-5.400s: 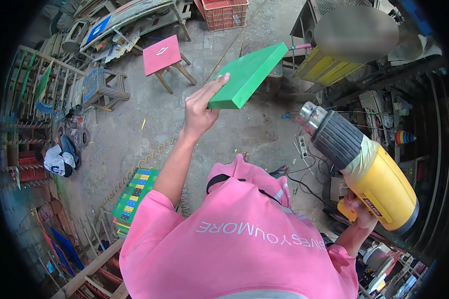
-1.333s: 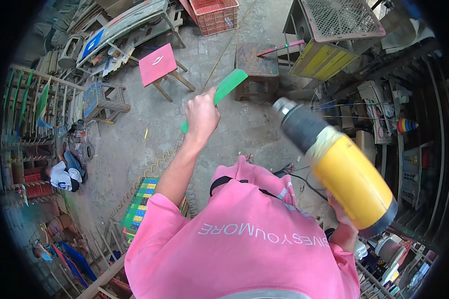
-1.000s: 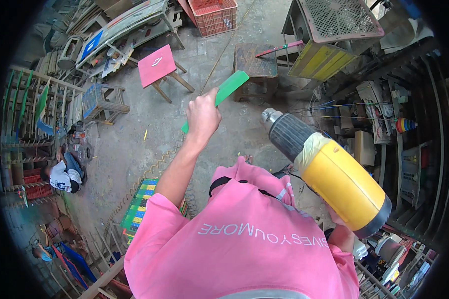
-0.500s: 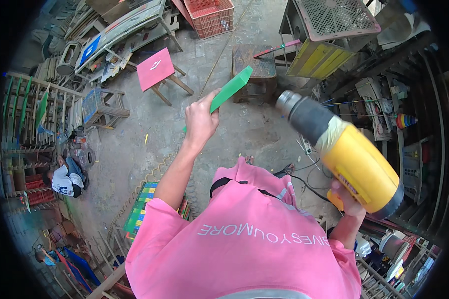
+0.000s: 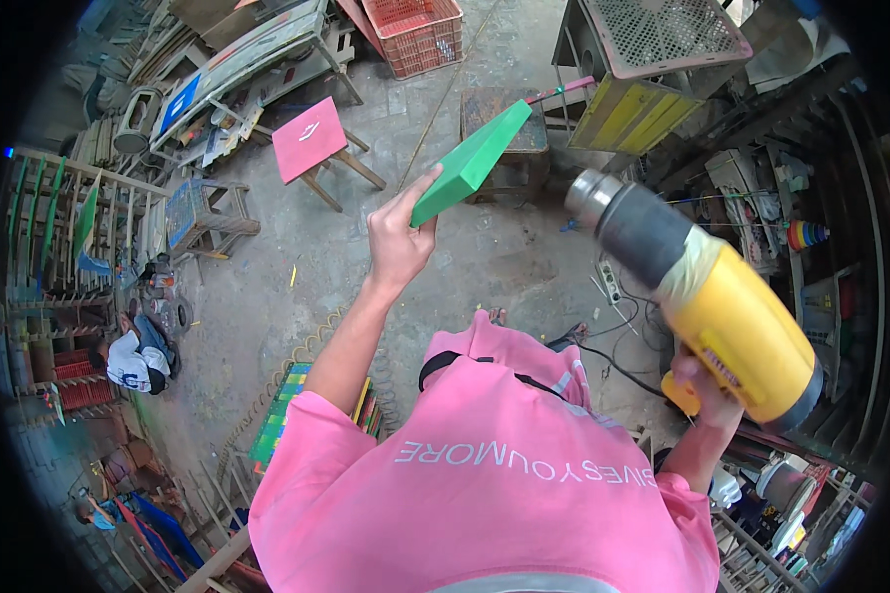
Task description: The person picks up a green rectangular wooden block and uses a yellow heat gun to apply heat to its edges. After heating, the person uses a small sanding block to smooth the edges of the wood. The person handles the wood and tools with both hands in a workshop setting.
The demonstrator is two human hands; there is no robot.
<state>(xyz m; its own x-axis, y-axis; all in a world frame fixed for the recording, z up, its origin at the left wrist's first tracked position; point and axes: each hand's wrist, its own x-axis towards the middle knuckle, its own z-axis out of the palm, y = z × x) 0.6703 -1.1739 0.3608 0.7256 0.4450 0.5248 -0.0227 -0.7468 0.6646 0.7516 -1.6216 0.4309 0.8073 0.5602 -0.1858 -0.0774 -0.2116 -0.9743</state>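
Head view has our left hand (image 5: 402, 240) pinching the green block (image 5: 475, 158) by its near end, fingers lying along one edge; where the thumb sits we cannot make out. The block is held aslant in mid-air above the floor (image 5: 297, 237), its far end overlapping the brown stool (image 5: 480, 104) from where we look; we cannot tell that the two touch. Our right hand (image 5: 712, 393) is wrapped around the grip of the yellow heat gun (image 5: 747, 326), its metal nozzle (image 5: 593, 198) pointing up and leftward, apart from the block.

Heat looks like the main worry. We cannot see whether the gun is running, but if it is, a small swing of the wrist could bring the nozzle round to our left fingers, with only the block's length to spare them. Lingering on one spot could scorch or soften the green face, if it is a plastic or painted skin.

The pinch is at one end only, so the block could twist or tip out if the fingers relax. Below, a black cord (image 5: 618, 376) loops near our foot (image 5: 576, 331) and the power strip (image 5: 610, 282); a step there could snag it and jerk the gun, if that cord feeds it.
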